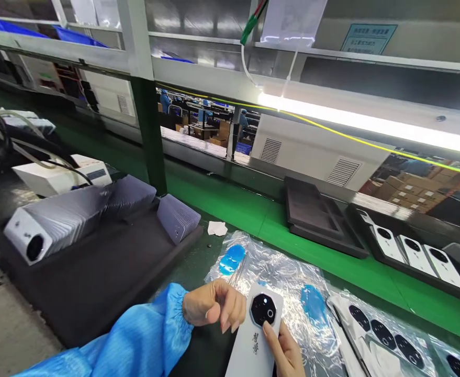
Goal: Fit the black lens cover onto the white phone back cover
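Note:
My right hand (287, 350) grips a white phone back cover (249, 343) by its right edge, the thumb lying on the front face just below the camera area. The cover has a black camera plate (263, 309) near its top and dark lettering below it. Just left of the cover is my left hand (217, 306), fingers loosely bent downward and thumb apart, with nothing visible in it. Its fingertips are close to the cover's left edge; whether they touch cannot be made out. Under and behind the cover lies clear plastic film (277, 262) with blue round pieces (233, 259).
On the left, a black foam tray (135, 272) bears rows of upright grey covers (73, 214). At right, a black tray (379, 251) holds several white covers (412, 254). More black camera plates (382, 334) lie at lower right. An empty-looking black tray (320, 214) rests behind.

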Demonstrator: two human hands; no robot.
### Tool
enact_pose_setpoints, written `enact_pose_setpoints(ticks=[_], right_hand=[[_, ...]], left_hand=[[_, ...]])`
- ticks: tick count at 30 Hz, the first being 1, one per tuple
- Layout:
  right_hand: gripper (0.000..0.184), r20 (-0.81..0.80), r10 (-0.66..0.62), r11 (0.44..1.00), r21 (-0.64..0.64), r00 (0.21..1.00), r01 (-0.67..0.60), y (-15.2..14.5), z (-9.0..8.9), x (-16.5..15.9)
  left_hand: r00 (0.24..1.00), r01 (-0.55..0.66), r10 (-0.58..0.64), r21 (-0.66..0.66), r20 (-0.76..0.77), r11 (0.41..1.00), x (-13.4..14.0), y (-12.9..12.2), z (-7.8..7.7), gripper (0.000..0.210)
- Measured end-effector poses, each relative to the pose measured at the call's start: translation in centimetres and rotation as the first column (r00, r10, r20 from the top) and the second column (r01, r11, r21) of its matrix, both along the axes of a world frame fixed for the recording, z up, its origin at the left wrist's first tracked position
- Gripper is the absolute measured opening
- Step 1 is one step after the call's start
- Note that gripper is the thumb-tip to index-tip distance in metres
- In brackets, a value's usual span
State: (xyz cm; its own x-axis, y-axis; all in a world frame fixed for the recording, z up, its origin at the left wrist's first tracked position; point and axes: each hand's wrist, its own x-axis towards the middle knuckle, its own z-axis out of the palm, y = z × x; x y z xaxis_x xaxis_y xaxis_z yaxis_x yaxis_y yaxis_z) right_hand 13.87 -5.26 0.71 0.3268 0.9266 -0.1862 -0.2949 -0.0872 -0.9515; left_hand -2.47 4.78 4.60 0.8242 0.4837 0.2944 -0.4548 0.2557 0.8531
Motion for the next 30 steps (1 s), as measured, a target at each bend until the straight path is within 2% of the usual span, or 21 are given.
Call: enact_pose_setpoints(ticks=[6, 12, 18, 24, 30], right_hand=[[0.053, 0.024, -0.011, 1.0, -0.001, 1.0, 0.011, 0.0, 0.5, -0.3], [0.06, 0.047, 0.016, 0.998, -0.068, 0.999, -0.013, -0.1, 1.0, -0.4], [0.057, 0.032, 0.031, 0.997, -0.066, 0.999, -0.029, -0.1, 0.8, -0.3], [0.059, 0.019, 0.033, 0.998, -0.057, 0.999, -0.032, -0.1, 0.7, -0.4], [0.06, -0.056, 0.038, 0.996, -0.08, 0.998, -0.042, -0.2, 1.8, -0.9]], left_hand=[[0.998, 0.042, -0.041, -0.015, 0.055, 0.999, 0.1, 0.3, -0.5, 0.067], [0.995, 0.022, -0.017, -0.05, 0.099, 0.999, 0.1, 0.0, -0.2, 0.067], [0.991, 0.046, -0.041, -0.041, 0.131, 0.998, 0.2, -0.2, 0.3, 0.068], [0.959, 0.215, -0.219, 0.043, 0.18, 0.976, 0.4, 0.6, -1.0, 0.054], [0.902, 0.335, -0.356, 0.122, 0.246, 0.934, 0.8, 1.2, -1.9, 0.045]])
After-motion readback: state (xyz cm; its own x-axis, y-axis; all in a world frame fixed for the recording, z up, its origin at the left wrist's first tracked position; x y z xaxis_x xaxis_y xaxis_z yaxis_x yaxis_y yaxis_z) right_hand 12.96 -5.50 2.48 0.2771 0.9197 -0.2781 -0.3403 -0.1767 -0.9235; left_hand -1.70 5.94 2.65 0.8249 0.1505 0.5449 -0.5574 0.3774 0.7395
